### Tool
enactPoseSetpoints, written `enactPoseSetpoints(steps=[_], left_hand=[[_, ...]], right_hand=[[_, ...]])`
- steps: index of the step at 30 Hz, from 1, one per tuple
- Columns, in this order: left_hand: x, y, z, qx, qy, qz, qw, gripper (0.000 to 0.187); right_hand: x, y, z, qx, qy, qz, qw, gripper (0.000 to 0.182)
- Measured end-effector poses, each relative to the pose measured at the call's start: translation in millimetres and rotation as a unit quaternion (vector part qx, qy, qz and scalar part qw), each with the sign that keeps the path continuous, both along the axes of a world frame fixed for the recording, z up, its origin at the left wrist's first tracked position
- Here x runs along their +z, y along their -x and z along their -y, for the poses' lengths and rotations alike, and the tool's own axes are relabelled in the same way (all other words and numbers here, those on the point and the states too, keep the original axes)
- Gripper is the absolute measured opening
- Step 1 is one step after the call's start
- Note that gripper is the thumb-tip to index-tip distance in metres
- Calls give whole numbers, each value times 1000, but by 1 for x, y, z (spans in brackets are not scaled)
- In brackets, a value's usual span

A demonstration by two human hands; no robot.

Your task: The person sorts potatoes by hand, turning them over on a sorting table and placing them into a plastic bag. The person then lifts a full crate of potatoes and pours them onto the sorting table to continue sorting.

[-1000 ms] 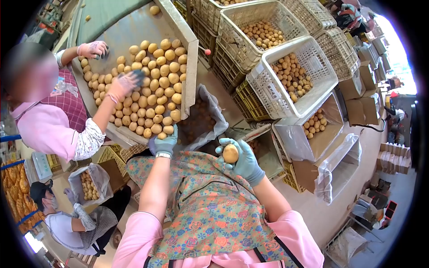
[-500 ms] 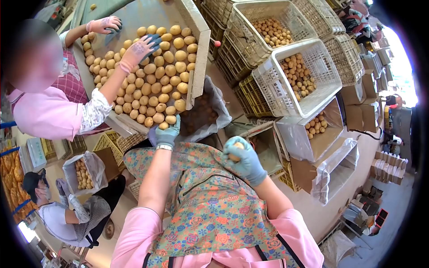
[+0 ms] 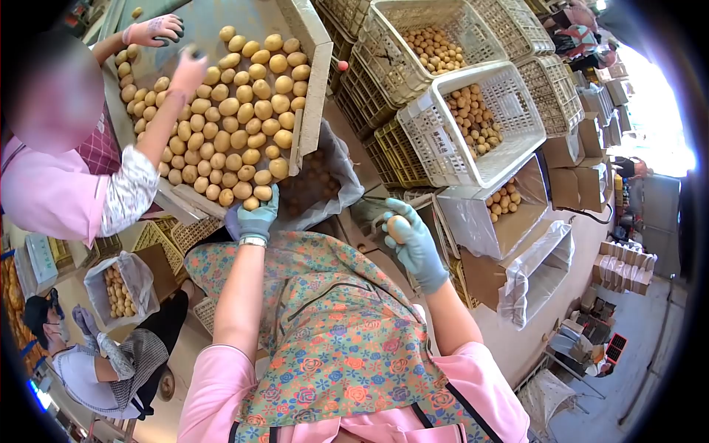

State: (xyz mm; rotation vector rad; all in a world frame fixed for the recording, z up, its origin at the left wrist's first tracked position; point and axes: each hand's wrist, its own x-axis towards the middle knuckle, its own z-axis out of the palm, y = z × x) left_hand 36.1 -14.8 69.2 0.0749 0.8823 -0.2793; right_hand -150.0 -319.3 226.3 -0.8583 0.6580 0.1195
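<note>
Many round potatoes [image 3: 221,140] are spread over the sloping sorting table [image 3: 316,74]. At its lower edge is my left hand [image 3: 256,219] in a blue-grey glove. Its visible fingers are stretched upward, and a potato [image 3: 251,203] rests against it; some fingers are hidden. My right hand [image 3: 419,255], gloved alike, is raised right of the table with its fingers around a single potato [image 3: 399,229]. Below the table corner, a plastic-lined container [image 3: 343,184] holds more potatoes in shadow. A lined carton [image 3: 473,218] with some potatoes stands right of my right hand.
White crates [image 3: 473,125] of smaller potatoes sit on stacked yellow crates [image 3: 399,151] at the right. A lined carton [image 3: 538,277] is nearer. On the left, a co-worker's gloved hand [image 3: 153,31] is over the table; another person [image 3: 96,362] sits by a potato carton [image 3: 122,292].
My right hand has moved slightly outward with its potato, which shows more now. My left hand stays at the table edge. The co-worker's nearer hand has moved up and left over the potatoes.
</note>
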Motion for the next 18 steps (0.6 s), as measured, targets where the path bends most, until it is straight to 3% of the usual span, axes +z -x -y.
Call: enactPoseSetpoints(steps=[1, 3, 4, 8, 9, 11, 12, 15, 16, 17, 18], left_hand=[[-11, -1, -2, 0, -11, -9, 1000, 53], [-15, -2, -3, 0, -21, -19, 1000, 52], [-14, -2, -4, -4, -8, -24, 1000, 50], [-25, -2, -9, -4, 71, -14, 997, 48], [-31, -3, -10, -2, 70, -14, 997, 48], [-36, -3, -11, -10, 38, -24, 999, 47], [-38, -2, -12, -8, 37, -25, 999, 47], [-6, -2, -1, -8, 8, -26, 1000, 47], [-3, -2, -2, -8, -2, -27, 1000, 46], [-9, -1, -4, -5, -4, -28, 1000, 46], [-15, 0, -6, -8, 5, 0, 1000, 51]], right_hand=[[12, -5, -8, 0, 0, -2, 1000, 52], [28, -13, -20, 128, 272, -17, 954, 62], [20, -15, -24, 132, 345, 23, 929, 67], [21, -16, -33, 175, 445, 81, 874, 58], [21, -18, -35, 177, 444, 82, 874, 58], [20, -22, -37, 177, 309, 38, 934, 50], [19, -24, -38, 184, 293, 34, 938, 42], [23, -29, -45, 152, 211, -1, 966, 33], [16, -33, -44, 232, 486, 198, 819, 31], [13, -31, -43, 234, 484, 199, 819, 31], [12, -29, -42, 191, 251, 86, 945, 35]])
